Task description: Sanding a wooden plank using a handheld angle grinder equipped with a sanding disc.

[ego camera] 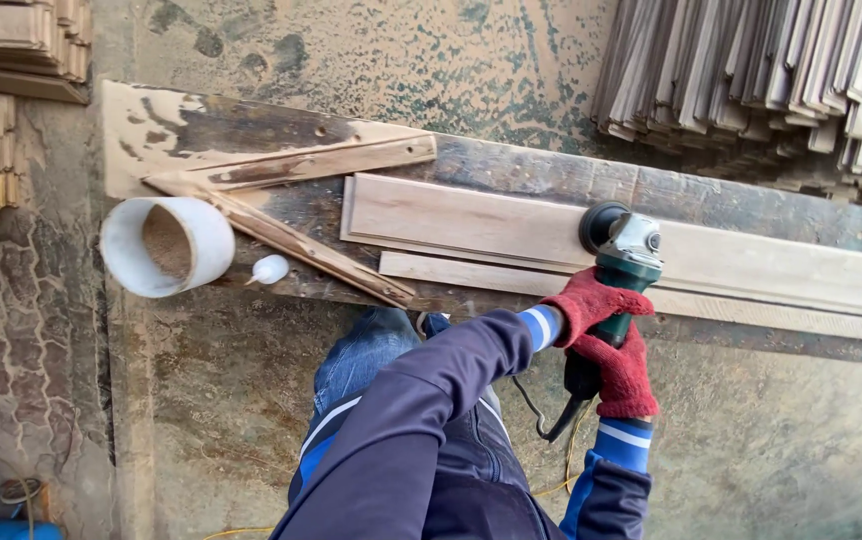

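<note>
Both my hands wear red gloves and grip a green and grey angle grinder (633, 245). My left hand (591, 303) wraps the body just behind the head. My right hand (626, 378) holds the rear handle, where a black cord (554, 420) leaves the tool. The grinder's disc end rests on a long pale wooden plank (471, 220) lying on a worn, stained workbench (551, 175). A narrower wooden strip (471, 272) lies alongside the plank, on the side toward me.
Two rough wooden slats (291, 165) cross at the bench's left end. A white pipe section with sawdust inside (166, 245) and a small white bottle (271, 269) sit beside them. Stacked wood strips (751, 70) are piled at upper right, more stacks (11, 40) at upper left.
</note>
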